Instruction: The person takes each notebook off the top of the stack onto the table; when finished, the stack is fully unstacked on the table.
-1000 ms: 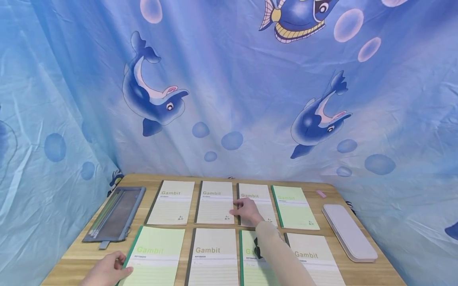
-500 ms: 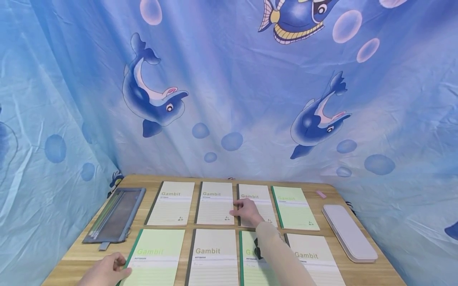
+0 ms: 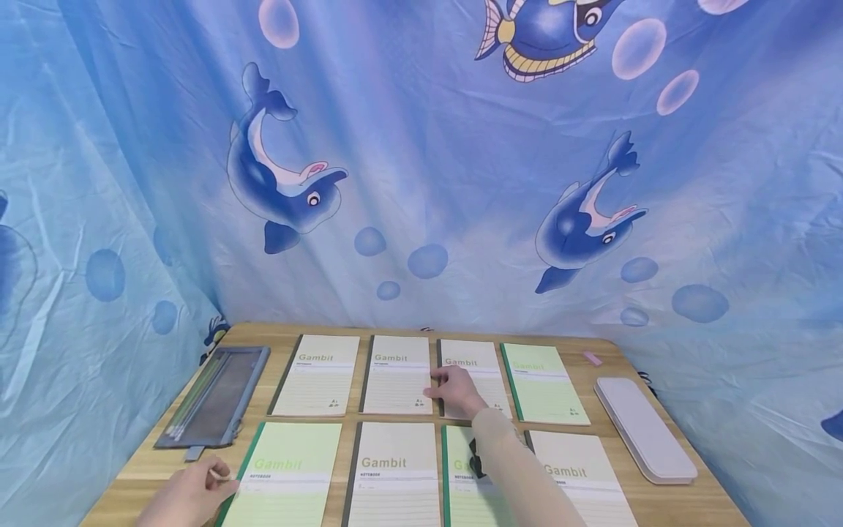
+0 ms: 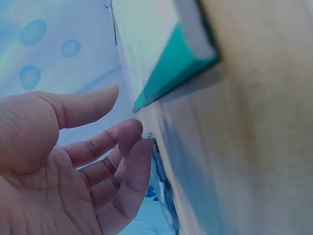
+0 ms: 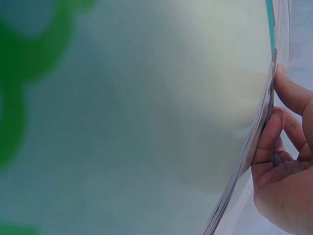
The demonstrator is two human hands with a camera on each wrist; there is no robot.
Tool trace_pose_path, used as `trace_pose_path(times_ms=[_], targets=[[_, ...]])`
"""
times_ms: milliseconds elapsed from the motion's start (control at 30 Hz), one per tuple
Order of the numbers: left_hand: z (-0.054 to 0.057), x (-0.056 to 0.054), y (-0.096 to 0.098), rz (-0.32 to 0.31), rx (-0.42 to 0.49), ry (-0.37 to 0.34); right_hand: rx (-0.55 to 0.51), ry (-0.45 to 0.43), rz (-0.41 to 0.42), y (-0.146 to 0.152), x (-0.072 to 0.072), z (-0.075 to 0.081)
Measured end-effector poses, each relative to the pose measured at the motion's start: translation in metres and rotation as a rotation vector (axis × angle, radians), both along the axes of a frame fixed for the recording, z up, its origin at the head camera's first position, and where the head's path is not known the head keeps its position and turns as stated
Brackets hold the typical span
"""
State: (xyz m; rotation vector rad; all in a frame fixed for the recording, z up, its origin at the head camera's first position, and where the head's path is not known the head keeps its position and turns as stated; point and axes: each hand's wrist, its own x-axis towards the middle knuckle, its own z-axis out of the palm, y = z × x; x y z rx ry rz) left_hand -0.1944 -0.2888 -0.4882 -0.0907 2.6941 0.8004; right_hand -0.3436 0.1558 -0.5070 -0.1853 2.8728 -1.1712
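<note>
My left hand [image 3: 189,492] is beside the green spine of the front-left pale green notebook [image 3: 290,454]. Its fingers are loosely bent and hold nothing; in the left wrist view they stand apart from the notebook's corner [image 4: 181,63]. Over the third notebook [image 3: 470,351] in the back row lies my right hand [image 3: 457,391]. Its fingertips point left, at the right edge of the second back notebook [image 3: 395,377]. In the right wrist view, thumb and fingers are near dark notebook edges; exactly which edge they touch is unclear. My right sleeve partly hides a green-spined notebook [image 3: 457,490] in front.
More Gambit notebooks lie in two rows, among them a white one [image 3: 316,377] at back left and a green one [image 3: 543,384] at back right. A mesh pencil pouch [image 3: 220,395] is left, a white case [image 3: 645,428] and a pink eraser [image 3: 592,358] right. A sea-patterned curtain [image 3: 421,183] surrounds the table.
My left hand has drawn slightly left, away from the front-left notebook's spine. The right hand stays in place. The notebooks look unmoved.
</note>
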Motion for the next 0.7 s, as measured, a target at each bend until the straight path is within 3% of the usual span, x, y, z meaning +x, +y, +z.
trace_pose_path(times_ms=[167,400,700], targets=[[0.014,-0.004,0.011,-0.009,-0.014,0.069,0.043,0.013,0.001,-0.001,0.002,0.001],[0.043,-0.013,0.033,-0.049,-0.041,0.267,0.058,0.04,-0.017,-0.006,0.006,0.003],[0.092,-0.045,0.055,-0.076,-0.025,0.421,0.045,0.155,-0.027,-0.002,0.001,0.022]])
